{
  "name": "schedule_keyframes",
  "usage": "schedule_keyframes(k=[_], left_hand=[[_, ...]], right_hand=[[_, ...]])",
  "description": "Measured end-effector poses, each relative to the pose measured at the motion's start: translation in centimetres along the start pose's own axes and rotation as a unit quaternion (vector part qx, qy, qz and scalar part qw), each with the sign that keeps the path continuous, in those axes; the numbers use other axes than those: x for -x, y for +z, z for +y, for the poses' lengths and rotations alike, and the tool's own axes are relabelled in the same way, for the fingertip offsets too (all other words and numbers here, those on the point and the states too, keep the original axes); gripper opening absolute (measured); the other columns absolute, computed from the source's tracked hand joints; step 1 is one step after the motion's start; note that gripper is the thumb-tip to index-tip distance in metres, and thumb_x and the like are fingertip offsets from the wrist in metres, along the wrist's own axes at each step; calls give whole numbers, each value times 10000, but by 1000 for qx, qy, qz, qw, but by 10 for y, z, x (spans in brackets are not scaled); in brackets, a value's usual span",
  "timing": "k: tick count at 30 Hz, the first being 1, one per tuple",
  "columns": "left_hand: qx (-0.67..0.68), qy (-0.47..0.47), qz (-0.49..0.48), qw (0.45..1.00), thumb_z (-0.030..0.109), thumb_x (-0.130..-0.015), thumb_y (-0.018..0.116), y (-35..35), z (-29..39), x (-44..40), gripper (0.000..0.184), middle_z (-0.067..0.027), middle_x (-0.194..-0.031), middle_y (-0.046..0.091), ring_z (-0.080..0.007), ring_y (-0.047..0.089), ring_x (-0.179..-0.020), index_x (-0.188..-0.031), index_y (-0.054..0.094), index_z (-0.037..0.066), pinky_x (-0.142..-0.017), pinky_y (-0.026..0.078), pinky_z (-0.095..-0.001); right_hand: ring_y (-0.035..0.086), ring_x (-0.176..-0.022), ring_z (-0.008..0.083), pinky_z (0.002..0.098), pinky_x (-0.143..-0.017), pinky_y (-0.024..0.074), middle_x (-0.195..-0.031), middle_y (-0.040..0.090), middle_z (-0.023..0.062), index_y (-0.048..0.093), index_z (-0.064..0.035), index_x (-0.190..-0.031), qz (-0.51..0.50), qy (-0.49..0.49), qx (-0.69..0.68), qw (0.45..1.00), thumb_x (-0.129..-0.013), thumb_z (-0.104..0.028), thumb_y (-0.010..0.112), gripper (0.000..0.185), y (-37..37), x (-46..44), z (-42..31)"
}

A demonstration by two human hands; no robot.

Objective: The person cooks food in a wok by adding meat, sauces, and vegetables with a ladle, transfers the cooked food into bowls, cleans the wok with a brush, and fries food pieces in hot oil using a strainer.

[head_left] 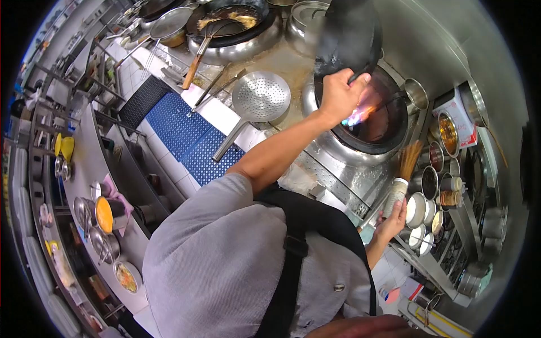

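My left hand [340,99] reaches across the stove, its fingers closed round the near edge of a dark wok [348,42]. That wok is tipped up steeply and partly blurred. Beneath my hand, a blue and orange flame [359,115] burns inside the round burner [376,147]. Lower on the right, my right hand [391,223] grips the pale wrapped handle of a bamboo wok brush [409,162], its bristles pointing up toward the burner's side. A metal ladle [416,94] rests by the burner's right edge, its handle over the opening.
A large perforated skimmer [261,97] lies on the stove to the left. Behind it, a second wok [228,18] holds oily residue and a wire strainer. Containers of seasonings, including a white bowl [416,209], crowd the right. A counter [93,152] with pots stands left.
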State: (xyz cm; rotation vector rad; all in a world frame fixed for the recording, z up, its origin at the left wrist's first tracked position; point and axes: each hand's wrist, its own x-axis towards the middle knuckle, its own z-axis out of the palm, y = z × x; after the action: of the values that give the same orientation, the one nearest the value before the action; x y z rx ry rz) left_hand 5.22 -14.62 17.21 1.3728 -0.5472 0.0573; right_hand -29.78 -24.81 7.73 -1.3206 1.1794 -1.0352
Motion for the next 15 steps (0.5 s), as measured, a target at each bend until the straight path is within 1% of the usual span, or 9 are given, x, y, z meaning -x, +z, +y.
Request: schedule_keyframes(k=[2,3,5,7,9,11,13,14,15], left_hand=[[-33,55,-4,998,224,-928,747,6,-18,8,349,-49,-579,575,-58,461,-593,-716,620,-22,-510,415,-329],[-41,13,-41,998,248,-917,759,4,-14,19,376,-94,-568,604,-92,500,-534,-703,603,-19,-498,429,-359],[-109,57,-71,990,265,-899,769,5,-24,44,386,-146,-561,604,-215,562,-459,-685,588,0,-484,437,-397],[-164,126,-136,969,316,-918,734,5,-50,70,402,-175,-562,598,-352,605,-487,-676,589,29,-488,466,-425],[-283,173,-208,920,359,-943,682,2,-81,90,420,-174,-569,609,-387,636,-540,-670,588,53,-498,498,-451],[-362,173,-295,867,349,-948,636,-3,-109,99,368,-141,-611,656,-345,677,-581,-710,647,68,-555,532,-449],[-415,184,-363,813,323,-931,637,1,-143,109,319,-119,-631,677,-324,693,-601,-732,677,77,-578,535,-446],[-471,212,-379,768,302,-911,635,8,-158,114,265,-105,-673,704,-305,716,-660,-775,716,89,-668,544,-433],[-465,195,-384,773,305,-907,641,13,-157,111,262,-105,-681,707,-305,719,-675,-776,719,91,-693,541,-432]], right_hand=[[582,-571,126,229,-450,434,-983,687,82,577,-73,-1394,26,-15,-14,999,-980,-306,692,489,5,-11,-22],[601,-607,142,233,-479,450,-1030,680,97,549,-78,-1428,22,-72,-6,997,-981,-314,689,525,11,-16,-40],[637,-715,167,277,-568,499,-1121,656,120,488,-80,-1492,-28,-159,-43,986,-992,-299,665,573,13,-52,-58],[647,-766,182,285,-642,527,-1219,643,163,452,-2,-1488,-141,-206,-61,966,-986,-250,650,594,30,-86,-95],[664,-850,173,277,-662,535,-1183,670,175,486,18,-1459,-156,-234,-6,960,-973,-251,666,583,53,-128,-122],[659,-834,158,268,-646,523,-1135,681,139,526,1,-1451,-132,-287,111,942,-954,-271,710,596,77,-175,-154],[615,-1092,179,302,-852,536,-1352,598,124,524,-40,-1470,-140,-360,113,915,-960,-239,716,580,117,-194,-194],[606,-1130,193,341,-933,519,-1379,589,139,500,-34,-1486,-149,-412,130,889,-973,-274,704,602,130,-224,-201],[613,-1143,212,348,-959,507,-1373,597,139,497,-40,-1489,-128,-428,127,885,-968,-281,706,611,150,-233,-208]])
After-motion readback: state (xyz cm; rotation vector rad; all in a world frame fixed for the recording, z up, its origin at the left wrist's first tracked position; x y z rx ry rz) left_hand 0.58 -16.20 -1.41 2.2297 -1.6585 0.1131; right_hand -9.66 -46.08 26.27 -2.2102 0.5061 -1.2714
